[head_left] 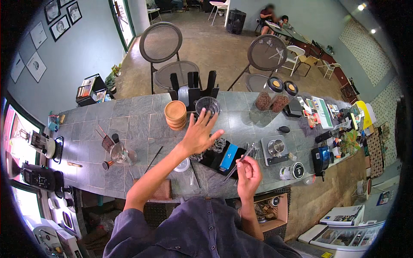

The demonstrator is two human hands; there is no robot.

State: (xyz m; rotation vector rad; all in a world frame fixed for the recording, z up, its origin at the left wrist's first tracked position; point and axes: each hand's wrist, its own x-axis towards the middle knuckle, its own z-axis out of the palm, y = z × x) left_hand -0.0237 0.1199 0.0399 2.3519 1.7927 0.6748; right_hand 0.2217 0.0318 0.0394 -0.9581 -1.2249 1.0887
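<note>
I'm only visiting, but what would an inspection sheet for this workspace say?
Surface: grey tiled counter, holding many items.
Things in use: slim dark tool; clear bowl.
Clutter: brown round stack, blue case, scale bearing a metal cup, jars of brown beans.
Hands: left hand spread, fingers overlapping the bowl in view, contact unclear; right hand pinches the tool.
Cables: nothing seen.
Surroundings: mesh-backed chairs beyond the counter; people seated farther back.

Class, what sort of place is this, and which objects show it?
Probably a café: jars of apparent coffee beans, a scale bearing a metal cup, and round-backed chairs across the tiled counter.
</note>
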